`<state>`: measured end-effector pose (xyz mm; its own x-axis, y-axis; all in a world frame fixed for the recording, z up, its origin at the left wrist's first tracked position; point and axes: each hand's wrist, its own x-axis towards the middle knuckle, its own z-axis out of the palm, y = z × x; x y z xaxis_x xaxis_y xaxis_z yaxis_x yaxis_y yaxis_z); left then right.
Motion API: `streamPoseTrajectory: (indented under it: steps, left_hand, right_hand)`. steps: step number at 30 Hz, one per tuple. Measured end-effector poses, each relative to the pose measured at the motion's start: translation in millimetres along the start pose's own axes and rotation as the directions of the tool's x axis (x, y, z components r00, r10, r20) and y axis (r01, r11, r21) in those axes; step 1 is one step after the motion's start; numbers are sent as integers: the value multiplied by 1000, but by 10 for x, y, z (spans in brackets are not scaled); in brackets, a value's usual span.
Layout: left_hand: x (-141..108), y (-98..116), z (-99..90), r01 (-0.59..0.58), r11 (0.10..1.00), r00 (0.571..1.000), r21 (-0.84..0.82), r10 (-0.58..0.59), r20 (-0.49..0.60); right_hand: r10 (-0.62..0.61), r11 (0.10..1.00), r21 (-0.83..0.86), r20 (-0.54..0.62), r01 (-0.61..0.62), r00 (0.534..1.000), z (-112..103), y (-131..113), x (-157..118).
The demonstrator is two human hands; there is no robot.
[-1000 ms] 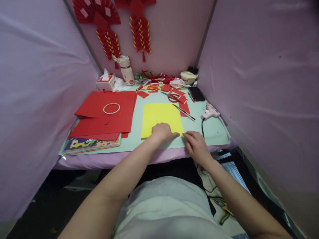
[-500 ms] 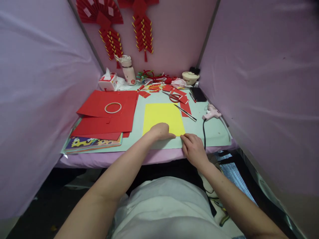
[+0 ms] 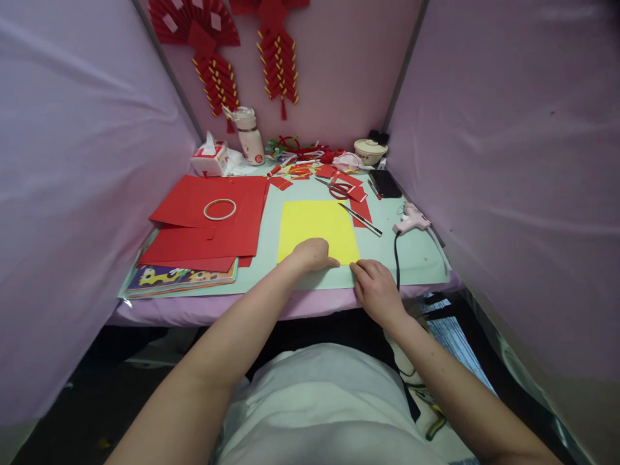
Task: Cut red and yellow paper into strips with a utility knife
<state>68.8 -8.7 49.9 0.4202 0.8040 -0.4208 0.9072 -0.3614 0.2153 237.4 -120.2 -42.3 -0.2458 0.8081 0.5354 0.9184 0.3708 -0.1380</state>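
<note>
A sheet of yellow paper (image 3: 314, 223) lies flat on the table in front of me. My left hand (image 3: 312, 254) rests on its near edge, fingers curled and the thumb pointing right along that edge. At the near right corner, my right hand (image 3: 375, 284) is closed, its fingertips pinching the paper there. The fingers' undersides are hidden on both hands. Just beyond the sheet's right edge lies a slim dark craft knife or pen-like tool (image 3: 361, 219). Red-handled scissors (image 3: 340, 190) lie farther back among red paper pieces (image 3: 361, 212).
To the left, red card sheets (image 3: 203, 242) carry a white tape ring (image 3: 219, 210) above a picture book (image 3: 179, 278). On the right are a pink glue gun (image 3: 411, 219) with its cord and a phone (image 3: 385, 184). A bottle (image 3: 250, 139) and tissue box (image 3: 210, 159) stand behind.
My left thumb has shifted very slightly left along the paper's near edge. The right hand and the sheet stay almost where they were.
</note>
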Motion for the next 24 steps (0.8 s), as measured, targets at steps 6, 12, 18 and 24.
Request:
streamPoseTrajectory:
  steps: [6,12,18,24]
  left_hand:
    - [7,-5,-3,-12,1000,1000,9,12,4]
    - [-6,-5,-12,-13,1000,1000,7,13,8]
    - [-18,-17,-13,-20,1000,1000,-7,20,-1]
    - [-9,-78,-22,-56,998,998,-21,57,10]
  right_hand:
    - [-3,999,-35,-39,2,999,-50,-146,42]
    - [-30,999,-37,-21,29,999,-3,-216,71]
    - [-11,1000,-30,13,11,1000,68,-215,47]
    - [3,1000,1,-12,-3,1000,47,-227,30]
